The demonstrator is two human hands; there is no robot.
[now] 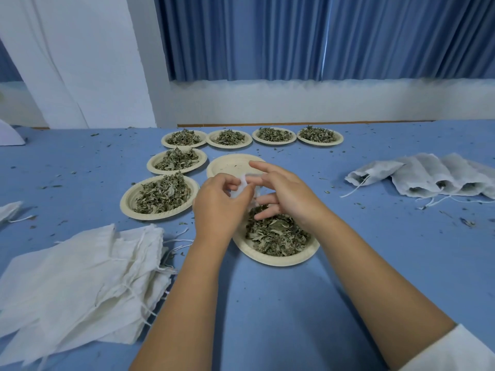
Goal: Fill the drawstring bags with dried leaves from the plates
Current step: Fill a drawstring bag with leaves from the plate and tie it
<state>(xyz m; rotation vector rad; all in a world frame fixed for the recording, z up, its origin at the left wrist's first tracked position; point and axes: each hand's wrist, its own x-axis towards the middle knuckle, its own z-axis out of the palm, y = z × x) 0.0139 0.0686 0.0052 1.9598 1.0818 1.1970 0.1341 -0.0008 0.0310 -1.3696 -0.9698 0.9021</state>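
Note:
Both hands meet above a paper plate (pixel 257 254) heaped with dried green leaves (pixel 276 234). My left hand (pixel 218 204) pinches the edge of a small white drawstring bag (pixel 242 187), most of which is hidden behind the hands. My right hand (pixel 281 191) touches the same bag with its fingers partly spread; its grip is unclear. A pile of flat, unfilled white bags (pixel 80 279) lies at the near left. Filled bags (pixel 428 178) lie in a row at the right.
An emptied plate (pixel 227 167) sits just beyond the hands. Several more plates of leaves stand behind and to the left, such as one (pixel 160 196) at the left. Leaf crumbs dot the blue tabletop (pixel 375 250). Another bag (pixel 9 210) lies at the far left edge.

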